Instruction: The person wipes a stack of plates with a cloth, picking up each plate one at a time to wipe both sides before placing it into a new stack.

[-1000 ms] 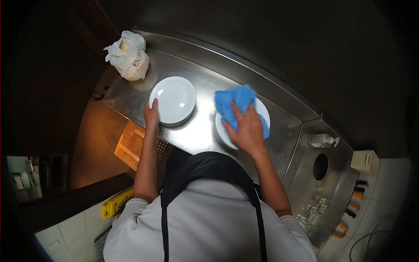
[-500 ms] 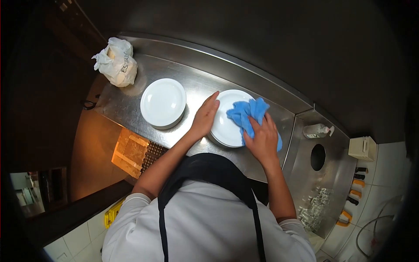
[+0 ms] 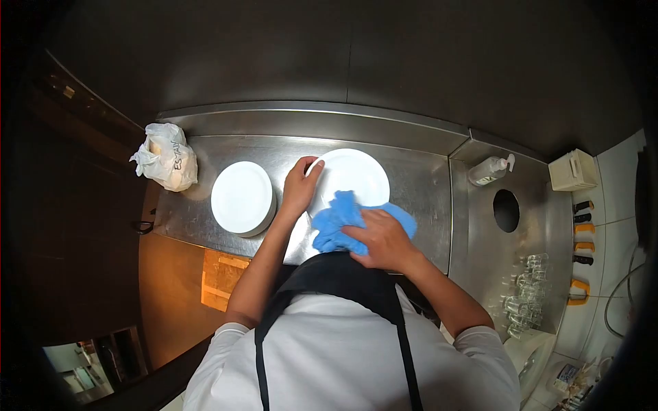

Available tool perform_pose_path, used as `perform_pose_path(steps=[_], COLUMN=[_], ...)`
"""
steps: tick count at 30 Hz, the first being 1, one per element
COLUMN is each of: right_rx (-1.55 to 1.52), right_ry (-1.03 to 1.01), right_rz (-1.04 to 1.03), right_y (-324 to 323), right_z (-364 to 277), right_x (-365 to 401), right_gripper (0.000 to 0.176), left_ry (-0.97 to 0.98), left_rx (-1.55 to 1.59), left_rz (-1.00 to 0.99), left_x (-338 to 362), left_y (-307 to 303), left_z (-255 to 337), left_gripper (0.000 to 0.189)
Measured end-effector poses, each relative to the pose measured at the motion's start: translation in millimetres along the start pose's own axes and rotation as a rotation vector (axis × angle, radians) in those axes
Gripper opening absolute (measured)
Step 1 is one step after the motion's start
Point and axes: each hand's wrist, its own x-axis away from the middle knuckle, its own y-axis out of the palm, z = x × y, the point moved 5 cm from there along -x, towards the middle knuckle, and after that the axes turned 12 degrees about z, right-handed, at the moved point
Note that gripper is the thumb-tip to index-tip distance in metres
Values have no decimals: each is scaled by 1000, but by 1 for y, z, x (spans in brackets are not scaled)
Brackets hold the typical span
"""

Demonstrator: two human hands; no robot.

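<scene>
On the counter (image 3: 426, 178), right of the stack (image 3: 241, 198), we have the plate (image 3: 353, 177): our left hand (image 3: 299, 186) pinches its rim, our right hand (image 3: 385, 240) bunches the cloth (image 3: 334, 224) over its near edge

Blue cloth (image 3: 330, 229) in right grip (image 3: 387, 240) at white plate (image 3: 353, 179)

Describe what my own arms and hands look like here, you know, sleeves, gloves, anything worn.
Your short white sleeves are plain, with no markings visible, and leave the forearms bare. Neither the left hand nor the right hand wears a glove. No watch shows; rings are too small to tell.
</scene>
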Motion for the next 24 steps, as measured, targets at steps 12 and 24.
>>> perform_pose_path(steps=[12,24], right_rx=[-146,-149], right_ry=[488,542], right_rz=[728,797], right_y=[8,14], right_z=[112,91], right_x=[26,35], right_gripper=[41,34], left_ry=[110,355], left_rx=[-86,-468], left_rz=[292,340], left_x=[30,26], left_y=[-18,-15], left_z=[37,46], left_gripper=[26,26])
